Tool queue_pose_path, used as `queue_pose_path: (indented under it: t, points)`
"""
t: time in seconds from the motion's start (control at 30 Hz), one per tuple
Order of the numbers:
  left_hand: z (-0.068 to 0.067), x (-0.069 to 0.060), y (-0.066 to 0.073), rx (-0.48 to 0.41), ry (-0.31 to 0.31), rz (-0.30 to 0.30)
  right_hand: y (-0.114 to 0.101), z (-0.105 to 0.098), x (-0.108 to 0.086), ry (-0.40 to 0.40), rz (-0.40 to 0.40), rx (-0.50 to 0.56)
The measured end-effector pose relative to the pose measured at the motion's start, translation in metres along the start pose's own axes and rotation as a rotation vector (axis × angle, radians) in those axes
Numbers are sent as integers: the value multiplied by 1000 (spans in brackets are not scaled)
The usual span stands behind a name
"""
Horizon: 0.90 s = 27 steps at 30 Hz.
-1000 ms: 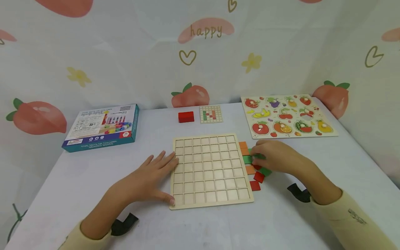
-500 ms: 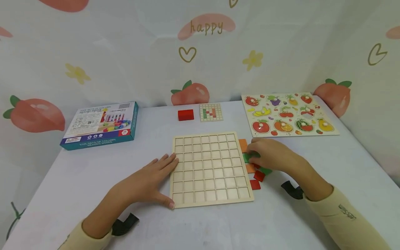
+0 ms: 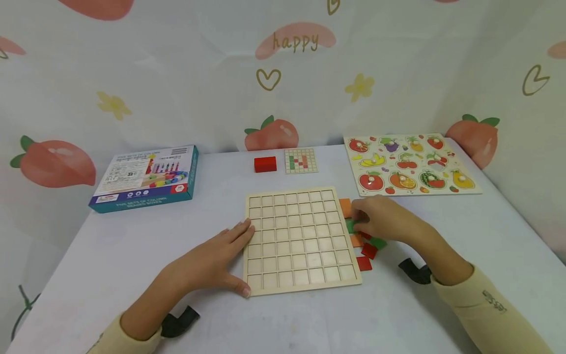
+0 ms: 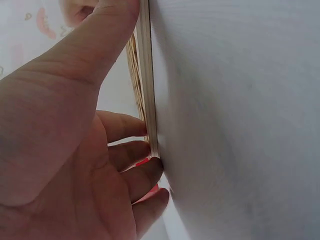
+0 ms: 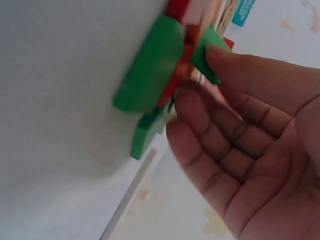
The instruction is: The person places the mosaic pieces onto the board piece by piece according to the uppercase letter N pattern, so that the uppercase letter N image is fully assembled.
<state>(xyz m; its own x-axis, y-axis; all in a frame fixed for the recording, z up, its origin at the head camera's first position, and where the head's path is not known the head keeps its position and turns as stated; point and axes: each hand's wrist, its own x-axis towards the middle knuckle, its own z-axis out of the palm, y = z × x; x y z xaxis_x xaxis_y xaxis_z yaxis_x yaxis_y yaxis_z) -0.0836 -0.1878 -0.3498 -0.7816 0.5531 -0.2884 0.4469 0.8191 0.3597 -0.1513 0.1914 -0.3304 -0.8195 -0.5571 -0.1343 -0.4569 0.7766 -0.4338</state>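
Observation:
A pale wooden grid board (image 3: 300,231) lies flat in the middle of the table. My left hand (image 3: 208,263) rests against its left edge, fingers spread on the rim and thumb at the near corner. My right hand (image 3: 386,219) is beside the board's right edge, over a loose pile of coloured tiles. In the right wrist view, its thumb and curled fingers pinch a green square tile (image 5: 204,62). Under and around that hand are other green tiles (image 5: 152,67), red tiles (image 3: 364,264) and orange tiles (image 3: 346,208).
Behind the board are a red block (image 3: 265,164) and a small pattern card (image 3: 313,167). At the back right lies a fruit peg puzzle (image 3: 384,169); a teal-edged toy box (image 3: 146,179) lies at the back left. A printed cloth (image 3: 199,98) hangs behind the table.
My right hand has shifted slightly left, closer to the board's right edge, and its fingertips have come to a green tile there. The left hand stays at the board's left edge.

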Motion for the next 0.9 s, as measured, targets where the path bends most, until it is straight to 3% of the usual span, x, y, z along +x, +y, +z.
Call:
queue_pose_path:
  t: [0.17, 0.4, 0.7, 0.9]
  points:
    - [2, -1, -2, -25, -13, 6, -3, -7, 0, 11, -15, 90]
    - [4, 0, -5, -35, -34, 21, -8, -10, 8, 77, -25, 125]
    - [4, 0, -7, -28, -34, 10, -28, -1, 40, 61, 1, 287]
    - [3, 0, -6, -32, -41, 10, -42, 6, 63, 22, -26, 301]
